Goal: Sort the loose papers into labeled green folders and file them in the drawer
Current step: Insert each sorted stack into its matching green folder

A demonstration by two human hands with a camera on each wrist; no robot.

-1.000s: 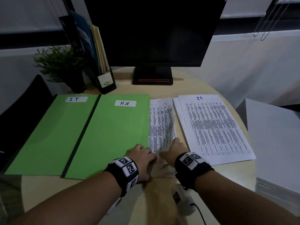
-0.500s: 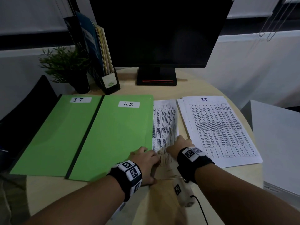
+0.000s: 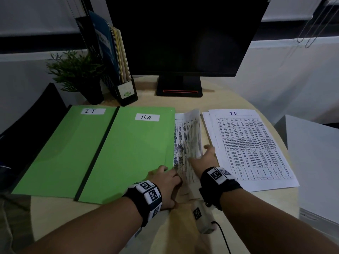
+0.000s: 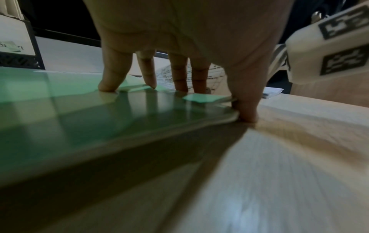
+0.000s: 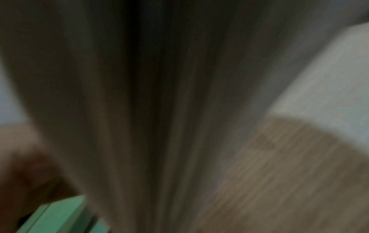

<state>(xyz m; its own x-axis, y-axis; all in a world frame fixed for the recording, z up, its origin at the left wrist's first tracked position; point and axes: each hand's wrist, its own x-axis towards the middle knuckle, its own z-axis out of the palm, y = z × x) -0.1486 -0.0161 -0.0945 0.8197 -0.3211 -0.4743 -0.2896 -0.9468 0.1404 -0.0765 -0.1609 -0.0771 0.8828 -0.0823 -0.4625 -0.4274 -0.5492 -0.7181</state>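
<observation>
H.R. folder (image 3: 128, 153) lies flat on the bench (image 3: 110, 217), printed sheets (image 3: 185, 143) sticking out its right edge, right side of the top sheet curled up. My left hand (image 3: 165, 182) is at the folder's near right corner, fingertips (image 4: 107, 85) pressing down on the cover, thumb at its edge. My right hand (image 3: 203, 158) is just right of it, fingers extended, touching the lifted sheet; can't tell if it pinches. I.T folder (image 3: 60, 153) beside on the left, IT paper stack (image 3: 247, 149) on the right.
</observation>
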